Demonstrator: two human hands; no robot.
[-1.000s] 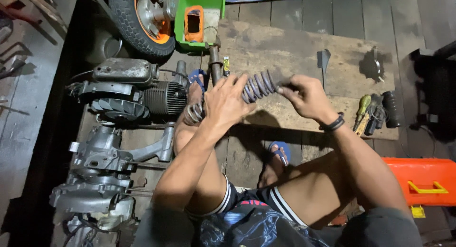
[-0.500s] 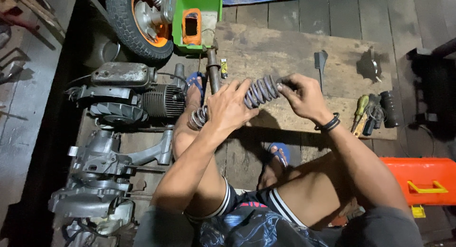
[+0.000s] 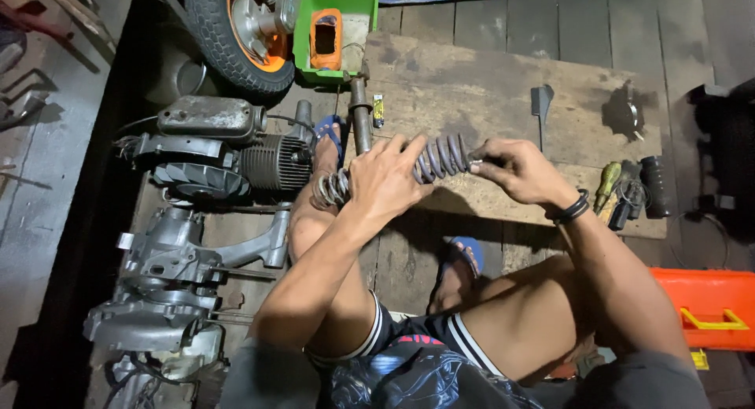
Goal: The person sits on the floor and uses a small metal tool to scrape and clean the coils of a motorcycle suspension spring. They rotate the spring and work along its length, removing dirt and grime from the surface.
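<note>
Left hand [image 3: 383,181] and right hand [image 3: 517,169] are both grasping the coil spring [image 3: 436,159], just right of the engine [image 3: 216,149].

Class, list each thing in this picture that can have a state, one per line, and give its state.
Spring: held off the board at a slant, gripped by both hands.
Left hand: closed around the spring's middle.
Right hand: gripping the spring's upper end.
Engine: lying on the floor, untouched.
Green tray: open, orange part inside.
Screwdriver: lying on the board, untouched.
Orange case: shut.
</note>
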